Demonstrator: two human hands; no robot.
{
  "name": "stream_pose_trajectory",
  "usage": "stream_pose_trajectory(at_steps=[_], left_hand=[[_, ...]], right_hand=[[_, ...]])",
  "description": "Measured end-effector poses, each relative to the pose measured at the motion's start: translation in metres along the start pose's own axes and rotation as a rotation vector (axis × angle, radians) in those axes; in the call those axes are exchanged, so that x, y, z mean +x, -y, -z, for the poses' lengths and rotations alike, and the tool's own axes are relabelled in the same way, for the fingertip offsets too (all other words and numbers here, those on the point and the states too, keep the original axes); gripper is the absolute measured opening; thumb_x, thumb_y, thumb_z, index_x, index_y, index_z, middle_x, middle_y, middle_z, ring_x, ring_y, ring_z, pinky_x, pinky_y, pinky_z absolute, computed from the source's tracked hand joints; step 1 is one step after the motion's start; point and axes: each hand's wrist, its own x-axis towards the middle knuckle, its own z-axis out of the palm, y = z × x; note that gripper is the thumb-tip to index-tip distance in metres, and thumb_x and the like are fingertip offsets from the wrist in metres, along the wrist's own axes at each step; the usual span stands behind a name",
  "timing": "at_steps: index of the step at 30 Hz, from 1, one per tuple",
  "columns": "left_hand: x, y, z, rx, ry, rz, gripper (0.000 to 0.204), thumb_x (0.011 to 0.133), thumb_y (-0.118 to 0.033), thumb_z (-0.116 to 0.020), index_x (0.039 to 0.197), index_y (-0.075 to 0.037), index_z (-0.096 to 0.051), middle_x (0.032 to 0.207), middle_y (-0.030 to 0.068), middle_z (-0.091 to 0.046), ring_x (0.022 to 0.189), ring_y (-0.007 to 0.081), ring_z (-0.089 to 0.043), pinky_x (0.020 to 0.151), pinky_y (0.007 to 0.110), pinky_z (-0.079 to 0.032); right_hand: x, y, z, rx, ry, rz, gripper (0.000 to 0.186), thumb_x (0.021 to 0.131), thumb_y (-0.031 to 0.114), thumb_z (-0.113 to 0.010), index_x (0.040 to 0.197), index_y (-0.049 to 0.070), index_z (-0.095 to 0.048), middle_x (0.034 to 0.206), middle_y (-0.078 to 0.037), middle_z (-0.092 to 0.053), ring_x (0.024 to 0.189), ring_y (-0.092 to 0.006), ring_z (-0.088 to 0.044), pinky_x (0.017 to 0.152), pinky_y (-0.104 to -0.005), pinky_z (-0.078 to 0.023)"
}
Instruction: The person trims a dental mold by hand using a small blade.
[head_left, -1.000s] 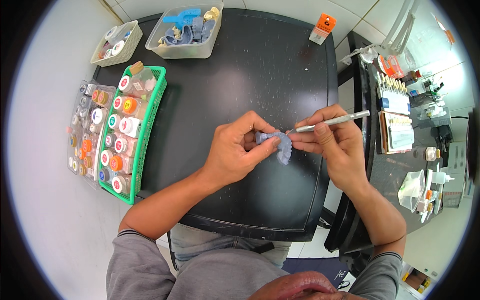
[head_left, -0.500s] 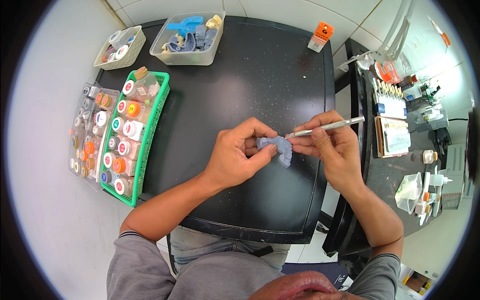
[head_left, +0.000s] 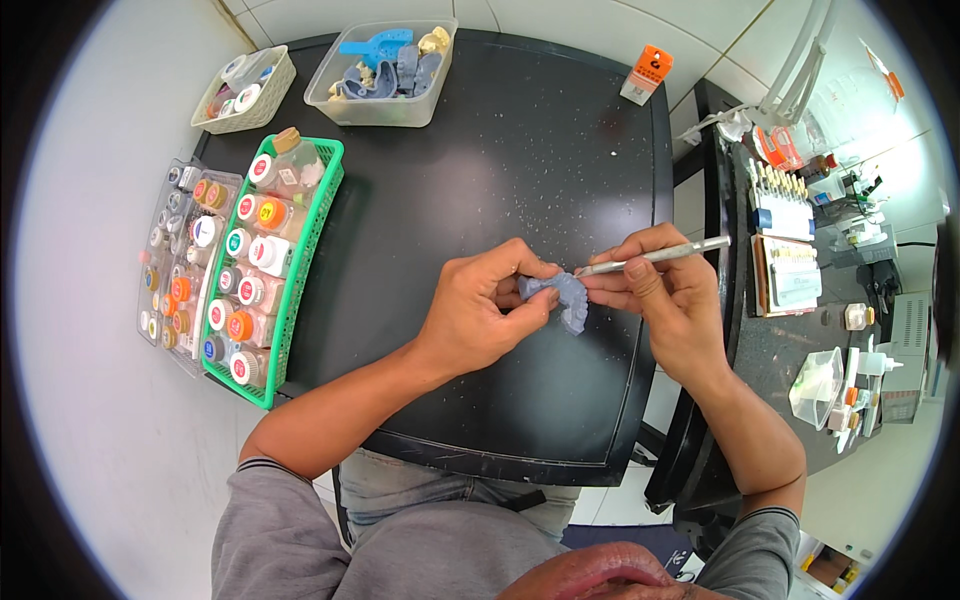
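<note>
A grey-blue dental arch model [head_left: 570, 297] is pinched between the thumb and fingers of my left hand [head_left: 487, 300], above the black table. My right hand [head_left: 668, 295] is closed round a slim silver craft knife [head_left: 668, 254], held like a pen with its handle slanting up to the right. The knife's tip end meets the upper edge of the model. Fingers of my right hand rest close against the model's right side. The blade itself is too small to make out.
Pale specks dot the black table [head_left: 440, 190]. At left stand a green basket [head_left: 318, 245] of capped jars and a clear case of bottles [head_left: 165, 260]. Farther back are a clear tub [head_left: 380, 115] of models and an orange-white box [head_left: 647, 75]. A cluttered dark counter [head_left: 775, 345] adjoins at right.
The model and both hands have barely shifted, a touch to the right in the picture. The knife remains against the model's upper edge, and both grips are kept.
</note>
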Motion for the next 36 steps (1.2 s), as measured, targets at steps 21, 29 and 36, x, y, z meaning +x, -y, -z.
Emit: stream_pose_trajectory(at_steps=[21,29,36], left_hand=[[-0.001,-0.002,0.000,0.099,-0.013,-0.025,0.017,0.101,0.009,-0.076,0.116,0.004,-0.069,0.116,0.0180,-0.083,0.106,0.0189,-0.082,0.092,0.032,-0.069],[-0.001,-0.002,-0.001,0.078,-0.014,-0.051,0.017,0.101,0.010,-0.076,0.116,0.004,-0.070,0.116,0.0181,-0.083,0.107,0.0193,-0.082,0.093,0.033,-0.069],[-0.002,-0.002,0.000,0.082,-0.014,-0.049,0.017,0.101,0.010,-0.076,0.116,0.004,-0.070,0.116,0.0182,-0.082,0.107,0.0191,-0.082,0.094,0.033,-0.069]], right_hand=[[-0.003,0.000,-0.006,-0.092,-0.009,0.130,0.021,0.120,0.014,-0.060,0.127,-0.006,-0.064,0.121,-0.018,-0.075,0.116,-0.0274,-0.081,0.102,-0.0382,-0.070],[-0.004,-0.001,-0.009,-0.081,-0.018,0.126,0.021,0.118,0.012,-0.064,0.124,-0.008,-0.069,0.120,-0.014,-0.075,0.115,-0.0254,-0.081,0.102,-0.0374,-0.070],[-0.003,-0.001,-0.009,-0.147,-0.023,0.160,0.018,0.117,0.009,-0.065,0.119,-0.008,-0.072,0.115,-0.012,-0.077,0.108,-0.0215,-0.081,0.098,-0.0346,-0.070]])
